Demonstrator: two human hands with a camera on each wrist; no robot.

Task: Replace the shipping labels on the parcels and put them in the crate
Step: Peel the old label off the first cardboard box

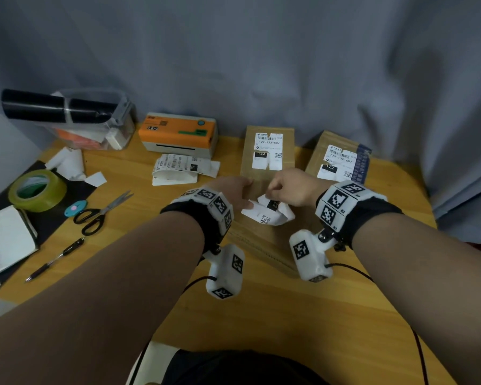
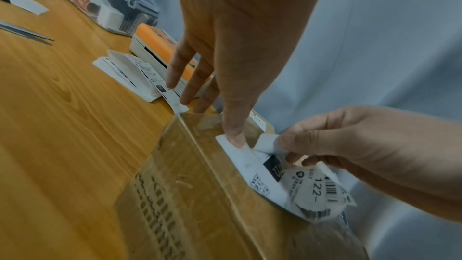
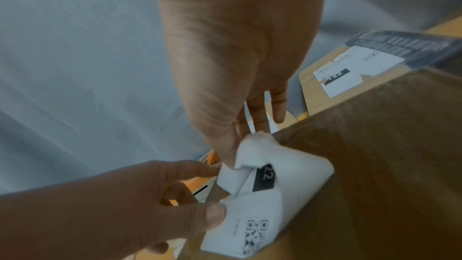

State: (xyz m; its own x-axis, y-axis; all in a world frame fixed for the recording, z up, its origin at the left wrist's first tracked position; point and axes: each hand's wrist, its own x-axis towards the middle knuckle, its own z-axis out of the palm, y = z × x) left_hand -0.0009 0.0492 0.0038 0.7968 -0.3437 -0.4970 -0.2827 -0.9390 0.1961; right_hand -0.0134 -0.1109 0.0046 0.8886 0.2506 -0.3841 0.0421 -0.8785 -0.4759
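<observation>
A brown taped parcel point(image 1: 261, 243) lies on the wooden table point(image 1: 289, 315) in front of me. Its white shipping label point(image 1: 270, 213) is crumpled and partly lifted off the top. My left hand point(image 1: 238, 194) presses its thumb on the label's left corner point(image 2: 225, 139), with the fingers straight past the box edge. My right hand point(image 1: 288, 188) pinches the label's curled-up flap point(image 3: 252, 145) between thumb and fingers. Two more parcels with torn labels, one point(image 1: 267, 151) in the middle and one point(image 1: 339, 162) to the right, stand behind.
An orange label printer point(image 1: 178, 132) with a pile of printed labels point(image 1: 178, 169) stands at the back centre. On the left lie a clear plastic box point(image 1: 95, 120), a tape roll point(image 1: 36, 190), scissors point(image 1: 100, 212), a pen point(image 1: 56, 257) and a notebook point(image 1: 6, 240). A grey curtain hangs behind.
</observation>
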